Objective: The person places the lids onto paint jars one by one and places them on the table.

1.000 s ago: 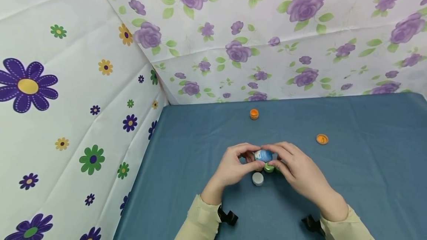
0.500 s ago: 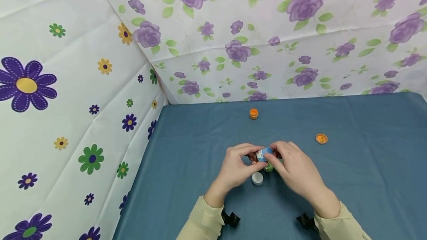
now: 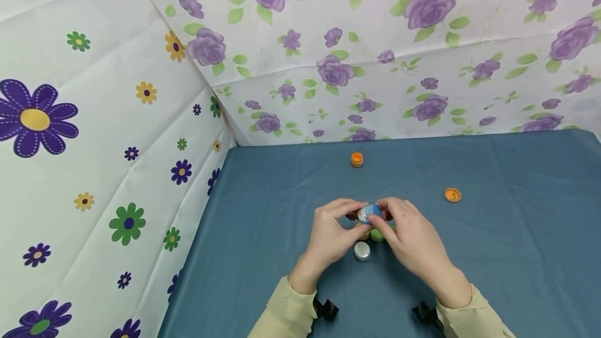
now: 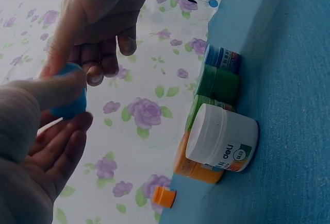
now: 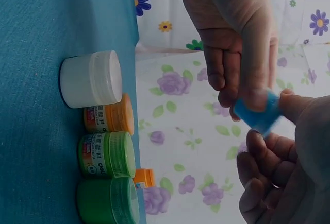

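A small blue paint jar (image 3: pixel 368 214) is held up above the table between my two hands. My left hand (image 3: pixel 334 229) pinches its left end between thumb and fingers. My right hand (image 3: pixel 414 239) pinches the other end, its thumb lying along the near side. In the right wrist view the blue jar (image 5: pixel 258 112) is tilted and slightly blurred, with fingertips covering parts of it. Just below the hands stands a white jar (image 3: pixel 362 251), beside a light green jar (image 3: pixel 377 234). Whether the lid has loosened is hidden.
An open orange jar (image 3: pixel 357 160) stands near the back edge, its orange lid (image 3: pixel 453 195) lying inner side up to the right. The left wrist view shows a row: blue jar (image 4: pixel 227 60), dark green jar (image 4: pixel 219 82), orange jar (image 4: pixel 193 163), with the white jar nearest.
My right fingers have shifted their grip and now wrap further round the jar's right end. The right forearm has moved a little left. The blue jar has changed tilt and risen slightly.
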### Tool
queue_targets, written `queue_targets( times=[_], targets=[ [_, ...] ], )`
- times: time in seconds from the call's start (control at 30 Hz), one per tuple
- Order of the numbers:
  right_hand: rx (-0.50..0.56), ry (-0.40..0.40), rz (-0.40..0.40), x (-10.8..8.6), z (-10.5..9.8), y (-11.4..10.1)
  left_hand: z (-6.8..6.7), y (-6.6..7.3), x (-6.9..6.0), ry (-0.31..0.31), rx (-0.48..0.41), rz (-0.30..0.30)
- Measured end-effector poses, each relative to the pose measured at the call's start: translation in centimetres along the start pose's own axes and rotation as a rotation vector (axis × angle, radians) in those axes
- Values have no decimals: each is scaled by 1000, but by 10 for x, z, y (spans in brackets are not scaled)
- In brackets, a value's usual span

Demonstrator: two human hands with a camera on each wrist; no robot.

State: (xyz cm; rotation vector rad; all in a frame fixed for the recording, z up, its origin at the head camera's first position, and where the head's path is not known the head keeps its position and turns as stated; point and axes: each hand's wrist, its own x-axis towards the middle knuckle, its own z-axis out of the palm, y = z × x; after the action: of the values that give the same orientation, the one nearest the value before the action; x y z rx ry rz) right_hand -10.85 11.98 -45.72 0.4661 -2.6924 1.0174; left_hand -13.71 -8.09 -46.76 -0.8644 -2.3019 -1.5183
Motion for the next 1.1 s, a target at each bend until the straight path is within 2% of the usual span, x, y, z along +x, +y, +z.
queue_targets(
  times=[0.13, 0.23, 0.33, 0.53, 0.73, 0.83, 0.93, 1.0, 1.1],
  targets=[
    [13, -7, -20, 0, 1, 1, 1, 1, 1, 12, 1, -67],
    [6, 4, -18, 0, 1, 1, 2, 1, 0, 3, -3, -84],
    [-4, 15, -9, 0, 1, 0, 2, 1, -1, 3, -10, -73],
    [-16, 27, -18, 0, 3, -4, 1, 3, -2, 51, 20, -31],
    [-25, 26, -21, 1, 6, -4, 2, 5, -3, 70, 57, -58],
    [-12, -12, 7, 2, 1, -2, 1, 6, -2, 4, 53, -121],
    [2, -53, 50, 3, -9, 3, -2, 6, -2, -100, 25, -183],
    [5, -63, 77, 3, -18, 8, -4, 6, -2, -156, 1, -202],
    [-10, -59, 99, 1, -30, 17, -7, 7, -3, -201, -19, -212]
  ],
)
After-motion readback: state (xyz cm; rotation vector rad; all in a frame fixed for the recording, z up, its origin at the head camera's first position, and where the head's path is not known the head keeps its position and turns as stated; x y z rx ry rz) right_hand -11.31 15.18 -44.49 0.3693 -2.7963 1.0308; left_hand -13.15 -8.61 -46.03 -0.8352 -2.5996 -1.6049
